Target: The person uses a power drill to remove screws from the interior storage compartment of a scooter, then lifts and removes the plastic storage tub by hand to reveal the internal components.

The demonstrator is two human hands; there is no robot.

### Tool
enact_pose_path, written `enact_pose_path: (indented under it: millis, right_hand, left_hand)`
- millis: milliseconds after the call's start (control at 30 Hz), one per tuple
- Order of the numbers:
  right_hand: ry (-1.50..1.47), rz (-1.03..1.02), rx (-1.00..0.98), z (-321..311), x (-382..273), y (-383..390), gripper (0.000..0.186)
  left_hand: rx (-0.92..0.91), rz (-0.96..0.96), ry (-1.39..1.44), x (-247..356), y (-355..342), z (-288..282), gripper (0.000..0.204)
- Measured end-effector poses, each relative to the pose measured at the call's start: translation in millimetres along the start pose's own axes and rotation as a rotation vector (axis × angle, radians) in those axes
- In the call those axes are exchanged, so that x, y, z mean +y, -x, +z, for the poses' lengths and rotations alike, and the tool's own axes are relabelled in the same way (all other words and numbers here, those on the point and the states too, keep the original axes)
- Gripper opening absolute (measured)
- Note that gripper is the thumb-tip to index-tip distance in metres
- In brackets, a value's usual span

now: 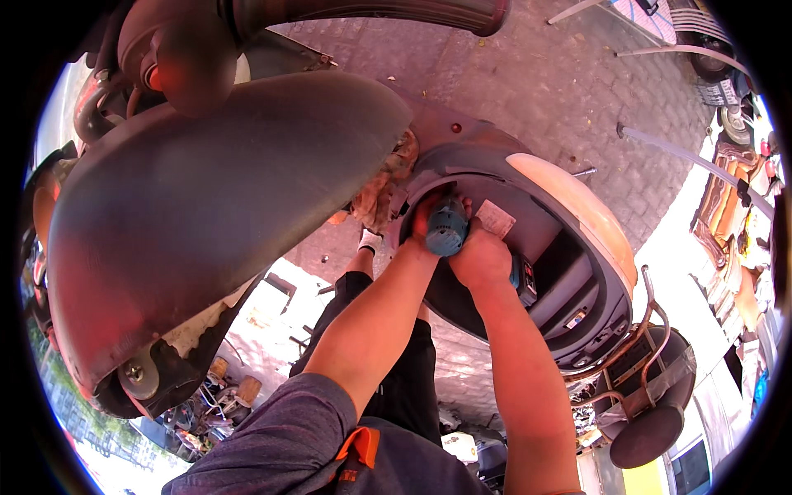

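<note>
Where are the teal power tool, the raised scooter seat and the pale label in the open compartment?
Teal power tool [446, 231]: head view, on its rounded housing.
Raised scooter seat [223, 198]: head view, mid-cover.
Pale label [496, 219]: head view, middle of its face.

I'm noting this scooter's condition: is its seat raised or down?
Raised: the seat is tilted up to one side, and the inside of the bin shows.

Sunlit glare, reddish cast, fisheye-bent edges
</note>
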State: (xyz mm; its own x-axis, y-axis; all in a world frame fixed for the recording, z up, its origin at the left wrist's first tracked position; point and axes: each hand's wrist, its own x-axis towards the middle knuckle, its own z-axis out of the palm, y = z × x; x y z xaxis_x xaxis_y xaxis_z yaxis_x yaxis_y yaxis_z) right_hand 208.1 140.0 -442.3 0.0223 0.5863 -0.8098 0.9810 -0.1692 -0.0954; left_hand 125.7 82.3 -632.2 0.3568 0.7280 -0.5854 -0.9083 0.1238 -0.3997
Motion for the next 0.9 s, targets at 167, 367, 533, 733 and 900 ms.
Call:
enact_pose_path:
  millis: [167,367,533,733,900]
  right_hand:
    - [-0.225,0.014,0.025,6,-4,0,0.046]
    - [-0.055,-0.044,-0.025,-21,-9,13,0.039]
    - [-0.078,-0.073,-0.015,-9,4,5,0.037]
    - [-0.156,-0.033,0.001,-4,1,6,0.040]
    - [-0.237,-0.034,0.016,3,7,-2,0.041]
  left_hand:
    - [0.080,0.020,0.011,-4,2,10,0.032]
    - [-0.094,-0.004,-0.061,8,6,2,0.035]
    - [-0.041,0.076,-0.092,-7,16,14,0.034]
    - [-0.028,0.054,-0.085,-3,7,4,0.033]
    - [0.011,0.030,-0.079,-7,9,16,0.031]
